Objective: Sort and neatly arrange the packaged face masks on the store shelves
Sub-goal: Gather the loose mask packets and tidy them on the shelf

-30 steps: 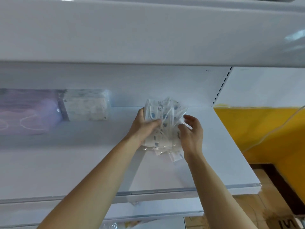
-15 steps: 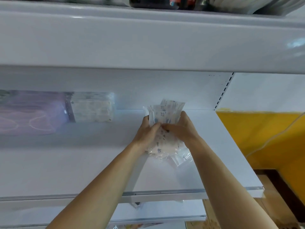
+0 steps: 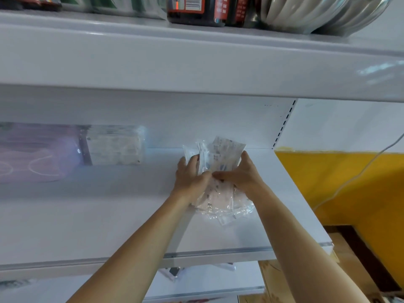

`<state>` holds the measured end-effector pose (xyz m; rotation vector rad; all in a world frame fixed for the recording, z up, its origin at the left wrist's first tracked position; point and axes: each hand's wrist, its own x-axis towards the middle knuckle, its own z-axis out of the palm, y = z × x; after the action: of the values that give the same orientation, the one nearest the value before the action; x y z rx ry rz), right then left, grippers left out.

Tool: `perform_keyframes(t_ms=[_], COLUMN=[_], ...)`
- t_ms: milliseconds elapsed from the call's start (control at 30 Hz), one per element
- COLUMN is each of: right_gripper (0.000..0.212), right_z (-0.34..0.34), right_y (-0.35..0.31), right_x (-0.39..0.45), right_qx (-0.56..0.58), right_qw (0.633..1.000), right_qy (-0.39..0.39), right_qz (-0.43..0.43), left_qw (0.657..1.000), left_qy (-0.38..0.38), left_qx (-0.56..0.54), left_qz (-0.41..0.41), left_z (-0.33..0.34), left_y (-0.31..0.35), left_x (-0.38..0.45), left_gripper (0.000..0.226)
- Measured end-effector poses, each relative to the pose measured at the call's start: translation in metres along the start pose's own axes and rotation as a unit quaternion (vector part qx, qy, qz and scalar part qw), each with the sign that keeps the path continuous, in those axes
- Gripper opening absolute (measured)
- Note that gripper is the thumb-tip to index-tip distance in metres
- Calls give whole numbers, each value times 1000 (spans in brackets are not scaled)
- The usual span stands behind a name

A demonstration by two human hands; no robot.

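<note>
Now, nearest the camera, two bare forearms are stretched out over the white metal store shelf (image 3: 273, 217). Between the hands, a loose bundle of clear plastic-wrapped patterned face masks (image 3: 218, 171) is held just above the shelf, right of its middle, its lower packets fanned out and seemingly brushing the shelf surface. The bundle is gripped on its left edge by the left hand (image 3: 190, 174), fingers curled round the packets, and clasped from the other side by the right hand (image 3: 239, 173), thumb laid across the front. Farther back, to the left, a clear-wrapped block of white masks (image 3: 114, 145) is seen against the back panel, with a blurred pack of lilac masks (image 3: 37, 152) just beside it. Above, on the upper white shelf (image 3: 196, 60), a dark bottle with a red label (image 3: 196, 9) and a stack of shiny steel bowls (image 3: 317, 14) are seen.
</note>
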<state>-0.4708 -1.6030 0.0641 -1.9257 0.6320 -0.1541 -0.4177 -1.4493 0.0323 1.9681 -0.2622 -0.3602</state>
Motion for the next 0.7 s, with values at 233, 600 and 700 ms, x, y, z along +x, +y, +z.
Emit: perform_keyframes(t_ms=[233, 600, 700], right_gripper=[77, 79, 79], right_z=[-18, 8, 20], right_y=[-6, -44, -46], right_x=[-10, -14, -12], right_qx=[155, -118, -141], right_qw=[985, 960, 956], right_qy=[9, 64, 72], right_qz=[-73, -247, -248], left_qw=[990, 911, 914], left_qy=[25, -26, -37], left_qx=[-41, -410, -402], left_qz=[134, -40, -36], left_z=[-19, -41, -36], left_y=[5, 3, -3], left_x=[-6, 1, 2], left_gripper=[70, 31, 34])
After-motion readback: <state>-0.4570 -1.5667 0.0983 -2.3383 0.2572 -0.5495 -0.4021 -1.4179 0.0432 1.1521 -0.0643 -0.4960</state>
